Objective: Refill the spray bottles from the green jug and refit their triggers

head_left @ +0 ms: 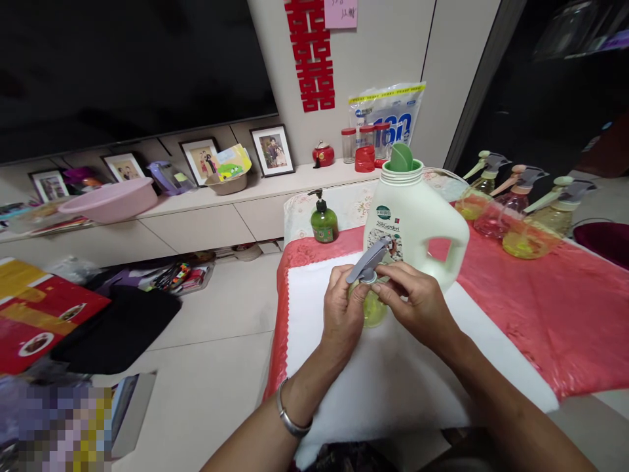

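Observation:
A small clear spray bottle point(375, 313) with yellow liquid is between my hands above the white cloth. Its grey trigger head point(369, 262) points up and tilts to the right. My left hand point(343, 303) is closed around the neck and side of the bottle, thumb in front. With thumb and fingers, my right hand point(417, 298) pinches the collar just under the head. Right behind my hands stands a big pale green detergent jug point(417, 216), a green cap point(401, 157) sitting tilted in its mouth.
A green pump bottle point(324, 221) stands at the left back of the red-covered table point(555, 314). Several spray bottles, among them a pink one point(501, 213), stand to the right. A white cloth point(417, 380) lies under my hands. Framed photos and a pink basin point(113, 200) line the cabinet.

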Demonstrator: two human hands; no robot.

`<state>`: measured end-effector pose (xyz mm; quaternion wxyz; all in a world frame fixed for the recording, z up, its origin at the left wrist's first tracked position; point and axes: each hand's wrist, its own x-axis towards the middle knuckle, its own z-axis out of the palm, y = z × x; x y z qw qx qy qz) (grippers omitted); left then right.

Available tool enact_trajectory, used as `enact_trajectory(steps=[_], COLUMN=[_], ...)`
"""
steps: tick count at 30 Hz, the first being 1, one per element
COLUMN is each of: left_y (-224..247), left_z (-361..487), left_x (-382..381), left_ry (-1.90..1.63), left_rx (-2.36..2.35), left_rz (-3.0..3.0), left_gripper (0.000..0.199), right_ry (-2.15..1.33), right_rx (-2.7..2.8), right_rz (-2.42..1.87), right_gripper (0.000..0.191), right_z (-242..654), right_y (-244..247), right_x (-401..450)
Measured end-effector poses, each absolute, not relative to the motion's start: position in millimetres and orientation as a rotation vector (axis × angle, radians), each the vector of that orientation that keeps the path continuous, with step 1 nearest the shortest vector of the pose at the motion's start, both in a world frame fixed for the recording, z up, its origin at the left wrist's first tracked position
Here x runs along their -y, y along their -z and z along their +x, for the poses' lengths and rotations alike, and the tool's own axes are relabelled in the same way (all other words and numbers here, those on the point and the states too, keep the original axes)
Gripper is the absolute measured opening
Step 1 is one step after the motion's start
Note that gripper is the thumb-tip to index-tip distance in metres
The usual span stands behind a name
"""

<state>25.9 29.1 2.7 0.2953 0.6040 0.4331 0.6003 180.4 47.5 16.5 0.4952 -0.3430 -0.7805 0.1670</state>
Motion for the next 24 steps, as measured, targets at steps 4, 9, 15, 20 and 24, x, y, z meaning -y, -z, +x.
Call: enact_trajectory(steps=[4, 9, 15, 20, 24], left_y=[-3.4, -2.7, -1.5, -5.2, -6.7], left_z=[26.7, 30.0, 28.1, 25.7, 23.9], left_x=[-27.2, -28.9, -32.9, -34.2, -34.5], left_ry=[-1.541, -1.552, -1.535, -1.518, -1.497], left_rx=[-1.149, -1.162, -1.175, -1.2, -1.187], left_rz=[1.589, 1.517, 1.529, 1.642, 1.663], left_gripper=[0.022, 0.024, 0.018, 0.016, 0.018], right_ry=[-0.257, -0.203, -0.251, -0.299, -0.371], right_rx=[1.914, 1.94, 2.046, 2.145, 2.159], right_rz=[-0.877, -0.938, -1.048, -1.257, -1.381], right_gripper=[0.019, 0.012, 0.017, 0.019, 0.027], right_z=[177.0, 175.3, 178.6, 177.6, 174.9], right_y=[-18.5, -18.9, -18.4, -11.0, -7.5], right_x=[-43.4, -39.5, -38.2, -35.5, -34.8])
